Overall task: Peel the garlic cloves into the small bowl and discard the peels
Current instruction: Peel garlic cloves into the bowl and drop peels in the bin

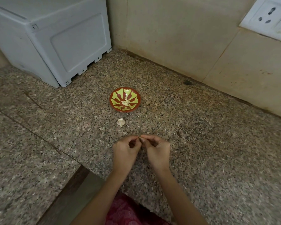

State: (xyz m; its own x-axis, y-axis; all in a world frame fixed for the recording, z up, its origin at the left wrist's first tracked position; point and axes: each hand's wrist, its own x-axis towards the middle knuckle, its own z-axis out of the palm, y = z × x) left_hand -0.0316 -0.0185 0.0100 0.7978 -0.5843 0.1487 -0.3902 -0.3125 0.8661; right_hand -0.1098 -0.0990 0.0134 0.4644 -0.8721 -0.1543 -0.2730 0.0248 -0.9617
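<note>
Both hands are up front over the speckled stone surface (201,143), forearms angled in so the fingertips meet in the middle. The left hand (126,150) and right hand (157,148) each keep a tight pinch grip on one tiny garlic clove (140,136), with the other fingers curled under (the clove's mostly hidden, just a pale tip shows). Just beyond them lies a whitish garlic chunk (120,122). Past that sits the small bowl (111,99), red with yellow-green petals, holding a few peeled cloves (126,103). There's a white appliance (55,38) back left and a wall socket (269,15) top right.
</note>
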